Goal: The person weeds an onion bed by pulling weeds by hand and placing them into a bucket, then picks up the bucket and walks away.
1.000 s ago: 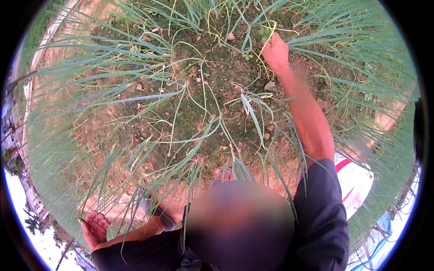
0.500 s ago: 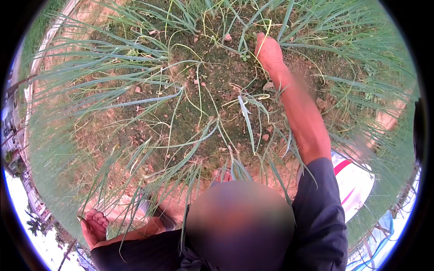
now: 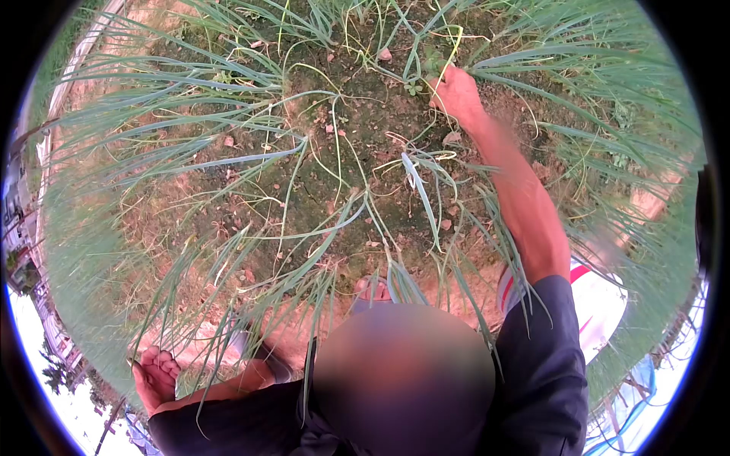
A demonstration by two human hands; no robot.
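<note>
My right hand (image 3: 456,93) reaches to the soil at the upper right, its fingers closed low beside a small leafy green plant (image 3: 434,62). What the fingertips hold is hidden. A thin yellow-green leaf (image 3: 457,47) stands up by the fingers, and a clover-like sprout (image 3: 413,88) grows just left of them. At the lower left, my left hand (image 3: 157,375) is palm up with loosely curled fingers, the thumb apart, beside long green leaves. Nothing plain to see lies in that palm.
Long onion-like plants (image 3: 228,114) spread over the brown soil (image 3: 319,167) on all sides. A bent bluish leaf (image 3: 417,182) lies near the middle. A white object with red stripes (image 3: 601,308) is at the right, beside my dark sleeve (image 3: 544,342). Small stones dot the ground.
My right hand has shifted slightly left and down from a second ago, staying low by the soil. The left hand has hardly moved. Some leaves near the right forearm have swayed.
</note>
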